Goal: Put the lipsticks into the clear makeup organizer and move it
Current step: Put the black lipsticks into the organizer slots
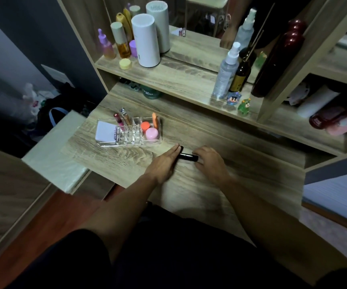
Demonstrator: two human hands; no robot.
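Observation:
A black lipstick (187, 156) lies on its side on the wooden desk (241, 184). My left hand (165, 163) lies flat with straight fingers, its fingertips touching the tube's left end. My right hand (209, 160) curls over the tube's right end, fingers bent around it. The clear makeup organizer (129, 132) stands farther back on the left. It holds two slim lip tubes (122, 119) upright, a white card, an orange jar, a pink jar and an orange stick.
A shelf above the desk carries bottles, a white cylinder (146, 43), a spray bottle (226, 71), a dark red bottle and small figurines. A mirror stands behind them. A light padded stool (57, 151) sits left of the desk.

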